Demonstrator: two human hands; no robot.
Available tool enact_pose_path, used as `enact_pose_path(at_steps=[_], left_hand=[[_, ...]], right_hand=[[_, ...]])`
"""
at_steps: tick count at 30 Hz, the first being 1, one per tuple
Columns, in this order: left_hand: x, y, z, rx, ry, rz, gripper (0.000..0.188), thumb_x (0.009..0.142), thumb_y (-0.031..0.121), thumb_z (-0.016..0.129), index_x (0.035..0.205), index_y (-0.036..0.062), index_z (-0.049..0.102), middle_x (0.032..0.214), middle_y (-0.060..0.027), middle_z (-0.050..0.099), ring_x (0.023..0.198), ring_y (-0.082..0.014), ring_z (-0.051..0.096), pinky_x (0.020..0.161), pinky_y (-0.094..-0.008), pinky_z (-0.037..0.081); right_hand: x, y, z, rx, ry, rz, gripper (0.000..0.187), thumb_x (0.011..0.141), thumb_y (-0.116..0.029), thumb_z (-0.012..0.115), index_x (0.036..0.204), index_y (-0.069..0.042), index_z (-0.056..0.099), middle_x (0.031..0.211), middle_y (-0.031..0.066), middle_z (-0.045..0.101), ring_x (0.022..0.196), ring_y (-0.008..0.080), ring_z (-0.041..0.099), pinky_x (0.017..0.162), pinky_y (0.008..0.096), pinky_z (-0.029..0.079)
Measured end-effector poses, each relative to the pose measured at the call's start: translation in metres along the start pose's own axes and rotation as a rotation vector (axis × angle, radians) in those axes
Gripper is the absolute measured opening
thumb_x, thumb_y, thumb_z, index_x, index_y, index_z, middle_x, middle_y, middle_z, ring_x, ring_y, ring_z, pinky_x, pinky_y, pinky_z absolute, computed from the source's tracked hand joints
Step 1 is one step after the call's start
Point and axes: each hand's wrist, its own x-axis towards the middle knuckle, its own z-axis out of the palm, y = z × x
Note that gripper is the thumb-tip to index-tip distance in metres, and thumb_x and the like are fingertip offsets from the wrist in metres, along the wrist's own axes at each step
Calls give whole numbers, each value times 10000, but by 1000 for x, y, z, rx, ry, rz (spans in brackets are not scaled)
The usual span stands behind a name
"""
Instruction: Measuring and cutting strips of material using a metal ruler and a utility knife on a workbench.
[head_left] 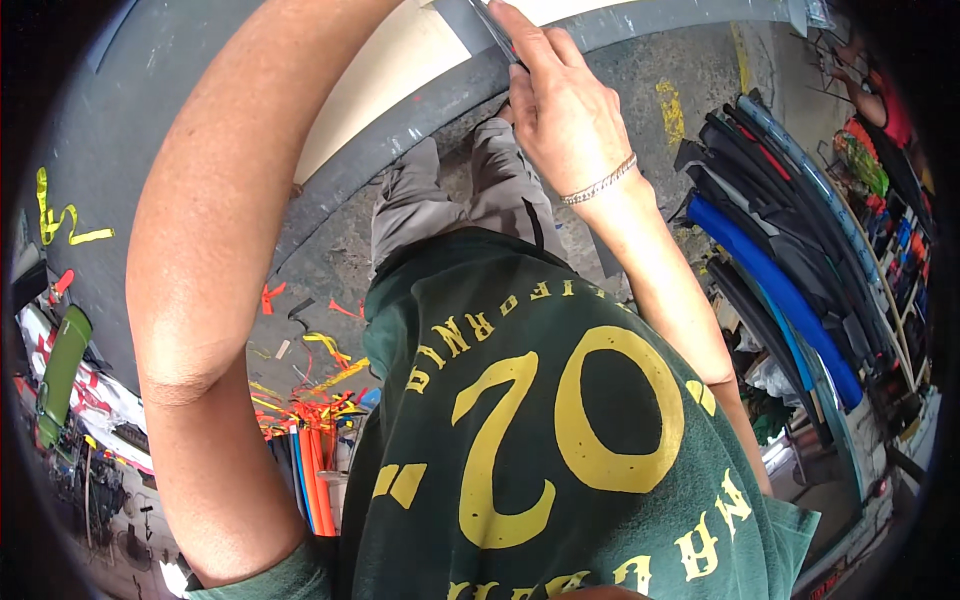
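My right hand (570, 115) is at the top middle, over the near edge of a grey worktable (400, 125). Its fingers are closed on a thin, dark grey thing with a shiny edge (492, 32), cut off by the top of the picture; I cannot make out its kind. Beside it on the table lies a flat cream-coloured sheet (385, 85). My left forearm (230, 170) reaches up across the table, and the left hand lies beyond the upper edge, out of sight.
Rolls of black and blue material (780, 290) are stacked at the right. A yellow strap (65, 225) lies on the table at the far left. Orange and yellow strips (320, 405) hang at the lower left. A person in red (895, 115) is at the far right.
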Motion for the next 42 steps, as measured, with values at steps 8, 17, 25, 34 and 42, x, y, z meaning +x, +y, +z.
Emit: enact_pose_path(at_steps=[8, 17, 25, 34, 42], left_hand=[[-2, -5, -63, -158, -417, 183, 1012, 694, 305, 948, 1444, -114, 413, 1393, -375, 504, 1270, -490, 572, 1027, -505, 529], [13, -24, -56, -117, -429, 159, 1052, 692, 340, 945, 1456, -121, 390, 1424, -385, 477, 1264, -482, 575, 1030, -503, 531], [-2, -7, -54, -104, -367, 201, 1053, 692, 346, 945, 1460, -115, 392, 1437, -385, 472, 1266, -485, 578, 1038, -495, 525], [-1, -8, -54, -125, -402, 197, 1059, 655, 338, 965, 1444, -113, 422, 1397, -393, 494, 1241, -507, 586, 1030, -498, 525], [-1, -4, -61, -127, -437, 145, 1057, 668, 352, 964, 1446, -100, 411, 1407, -365, 499, 1247, -492, 588, 1035, -499, 527]], right_hand=[[9, -18, -9, -161, -133, 123, 588, 945, -36, 497, 1522, -89, 392, 1127, 311, 614, 896, 530, 659, 802, 567, 548], [8, -10, -6, -133, -93, 27, 599, 940, -26, 493, 1525, -91, 385, 1088, 338, 639, 906, 532, 665, 802, 576, 549], [-19, 3, -1, -118, -69, 69, 556, 971, -36, 517, 1508, -154, 436, 1114, 240, 643, 939, 453, 681, 817, 525, 561], [-65, 18, -5, 98, -28, 60, 539, 960, -11, 588, 1476, -134, 498, 1275, 200, 634, 1156, 418, 643, 965, 453, 545], [-13, 0, 10, 88, 114, -33, 546, 981, -60, 565, 1501, -194, 466, 1148, 179, 619, 954, 404, 675, 841, 484, 566]])
